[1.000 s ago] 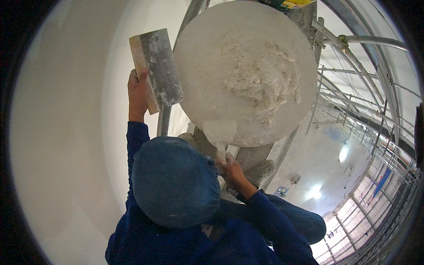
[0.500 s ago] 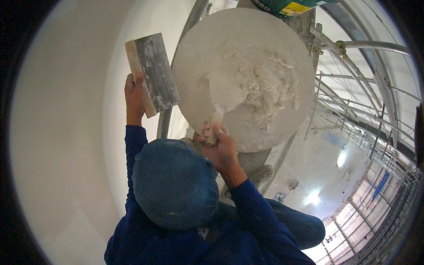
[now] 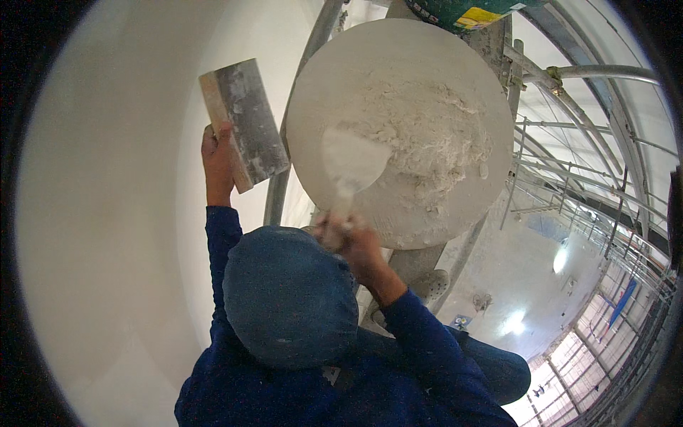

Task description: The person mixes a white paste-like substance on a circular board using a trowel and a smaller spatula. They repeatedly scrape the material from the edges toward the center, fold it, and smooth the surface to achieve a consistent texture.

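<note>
My left hand [image 3: 219, 153] grips a rectangular plasterer's float [image 3: 250, 121], with a smeared grey face and a pale wooden edge, held up beside the wall. My right hand [image 3: 352, 242] is closed around the handle of a broad scraper [image 3: 353, 158]; slight motion blurs its fingers. The scraper's wide, whitish blade is over the left part of a large round board [image 3: 391, 43]. Wet, off-white plaster [image 3: 434, 142] lies in a lumpy, spread mass on the board, right of the blade. Whether the blade touches the board I cannot tell.
A smooth pale wall [image 3: 107, 213] rises along the left. A green bucket [image 3: 455, 11] stands beyond the board. Metal scaffold tubes [image 3: 605, 72] run along the right, with a floor far below. My bent denim-covered knee [image 3: 292, 299] is close below the board.
The scraper has moved slightly left, and its blade now shows a broader pale face. The plaster heap looks flatter and more spread. The float stays beside the wall, barely shifted.
</note>
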A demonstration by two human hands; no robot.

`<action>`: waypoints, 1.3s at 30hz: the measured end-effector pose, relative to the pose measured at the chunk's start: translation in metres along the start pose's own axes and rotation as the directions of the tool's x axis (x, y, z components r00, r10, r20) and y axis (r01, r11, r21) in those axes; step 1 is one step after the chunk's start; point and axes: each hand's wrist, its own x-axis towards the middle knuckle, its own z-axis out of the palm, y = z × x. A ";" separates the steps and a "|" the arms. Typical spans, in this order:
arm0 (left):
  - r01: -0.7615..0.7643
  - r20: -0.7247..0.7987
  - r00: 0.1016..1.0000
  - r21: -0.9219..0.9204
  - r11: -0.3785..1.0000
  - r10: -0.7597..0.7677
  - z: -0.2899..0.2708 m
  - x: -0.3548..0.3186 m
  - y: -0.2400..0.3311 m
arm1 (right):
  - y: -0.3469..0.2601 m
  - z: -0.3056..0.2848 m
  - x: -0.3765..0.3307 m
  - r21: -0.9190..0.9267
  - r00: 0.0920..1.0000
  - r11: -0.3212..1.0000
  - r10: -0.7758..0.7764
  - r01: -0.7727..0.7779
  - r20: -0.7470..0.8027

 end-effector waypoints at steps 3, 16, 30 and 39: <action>-0.038 -0.114 0.993 -0.001 0.999 0.038 -0.031 0.010 0.003 | 0.041 -0.001 0.031 -0.328 0.997 0.945 0.027 -0.003 0.067; -0.033 -0.110 0.993 -0.008 0.999 0.031 -0.046 0.005 0.022 | 0.002 0.019 0.185 -0.214 0.752 0.725 -0.653 0.655 0.089; 0.078 0.343 0.920 0.318 0.945 -0.191 0.044 -0.046 0.039 | -0.058 -0.023 0.010 0.847 0.857 0.520 -0.382 -0.110 0.346; 0.060 0.133 0.986 0.256 0.965 -0.097 0.038 -0.036 0.011 | -0.184 -0.023 0.019 -0.976 0.896 0.199 -0.444 0.086 -0.011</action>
